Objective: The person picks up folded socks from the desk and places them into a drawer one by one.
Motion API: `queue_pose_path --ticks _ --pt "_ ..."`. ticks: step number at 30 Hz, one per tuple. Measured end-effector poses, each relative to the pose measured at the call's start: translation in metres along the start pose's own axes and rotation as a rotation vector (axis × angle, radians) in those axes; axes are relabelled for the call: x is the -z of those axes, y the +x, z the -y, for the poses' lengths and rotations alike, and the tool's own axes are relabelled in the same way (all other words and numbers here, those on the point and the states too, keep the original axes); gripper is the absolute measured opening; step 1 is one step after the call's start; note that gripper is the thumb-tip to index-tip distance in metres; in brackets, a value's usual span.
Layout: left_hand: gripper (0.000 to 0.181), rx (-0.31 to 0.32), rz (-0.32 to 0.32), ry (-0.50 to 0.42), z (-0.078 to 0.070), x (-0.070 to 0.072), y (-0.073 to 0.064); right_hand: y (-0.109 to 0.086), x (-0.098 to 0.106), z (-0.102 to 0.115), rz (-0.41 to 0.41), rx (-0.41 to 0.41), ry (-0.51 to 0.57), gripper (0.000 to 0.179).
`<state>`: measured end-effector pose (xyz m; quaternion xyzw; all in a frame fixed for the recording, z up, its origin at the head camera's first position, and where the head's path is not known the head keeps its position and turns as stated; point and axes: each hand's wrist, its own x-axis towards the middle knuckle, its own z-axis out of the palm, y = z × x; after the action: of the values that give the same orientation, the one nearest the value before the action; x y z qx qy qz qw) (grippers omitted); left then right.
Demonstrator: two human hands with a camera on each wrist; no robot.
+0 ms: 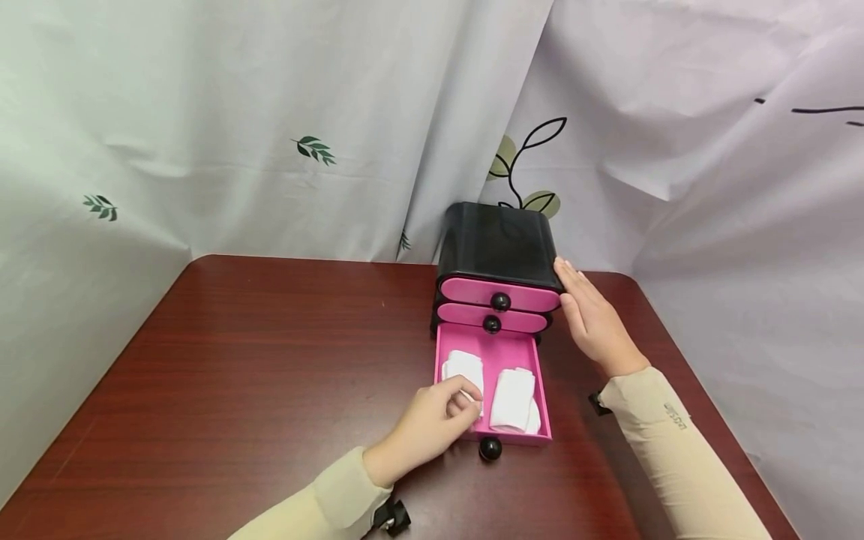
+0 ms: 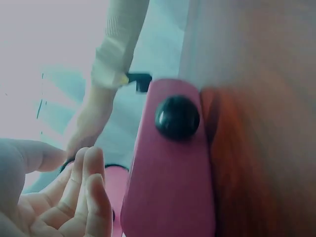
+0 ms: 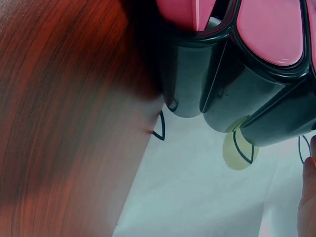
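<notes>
A small black cabinet (image 1: 502,244) with pink drawers stands on the table, its bottom drawer (image 1: 487,341) pulled out. Inside lie two folded white cloth bundles, perhaps socks: the left bundle (image 1: 464,365) and the right bundle (image 1: 513,400). My left hand (image 1: 435,420) hovers over the drawer's front left corner, partly covering the left bundle. Its fingers bend loosely, thumb apart from them in the left wrist view, and no held thing shows. With straight fingers, my right hand (image 1: 597,322) rests against the cabinet's right side. Only a sliver of that hand enters the right wrist view.
Black round knobs sit on the upper drawer (image 1: 462,291), the middle drawer (image 1: 459,315) and the pulled-out drawer, whose knob (image 1: 490,448) juts toward me. A white curtain (image 1: 324,90) with leaf prints hangs behind the brown wooden table (image 1: 270,360).
</notes>
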<state>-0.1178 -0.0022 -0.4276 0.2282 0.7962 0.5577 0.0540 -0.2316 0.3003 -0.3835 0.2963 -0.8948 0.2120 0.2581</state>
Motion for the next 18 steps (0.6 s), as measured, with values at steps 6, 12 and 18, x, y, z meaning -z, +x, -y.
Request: queue_pose_path --ticks 6,12,18 --pt "0.012 0.074 0.12 -0.105 -0.004 -0.006 -0.012 -0.001 0.0 0.0 -0.004 0.001 0.003 0.053" --pt "0.016 0.197 0.195 -0.162 -0.002 -0.008 -0.02 0.0 -0.001 0.0 -0.01 0.003 0.01 0.052" --pt "0.018 0.257 0.209 -0.207 0.002 -0.012 -0.024 0.0 0.0 0.0 -0.012 0.004 0.013 0.052"
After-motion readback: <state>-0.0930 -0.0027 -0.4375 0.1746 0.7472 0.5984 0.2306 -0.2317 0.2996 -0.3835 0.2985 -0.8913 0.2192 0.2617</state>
